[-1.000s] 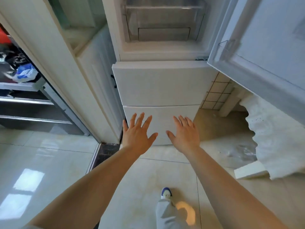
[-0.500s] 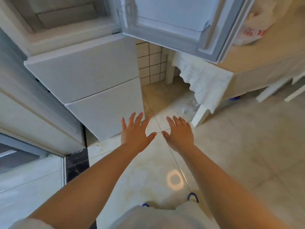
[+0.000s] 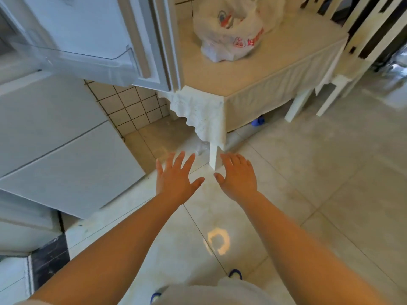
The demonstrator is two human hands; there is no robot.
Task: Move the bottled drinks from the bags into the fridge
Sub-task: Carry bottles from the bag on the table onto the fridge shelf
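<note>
One white plastic bag (image 3: pixel 229 31) (red print) on table (image 3: pixel 253 73); both hands (image 3: pixel 176 179) (image 3: pixel 239 178) spread, empty.

Only the white plastic bag (image 3: pixel 231 29), on the table (image 3: pixel 253 71) in the upper middle of the frame, bears print — red lettering and red-and-blue round logos across its crumpled front. The lettering is blurred and creased, so no word, brand or number can be made out. The fridge door (image 3: pixel 88 29) at upper left and the fridge drawers (image 3: pixel 55 139) at left show no legible label.
</note>
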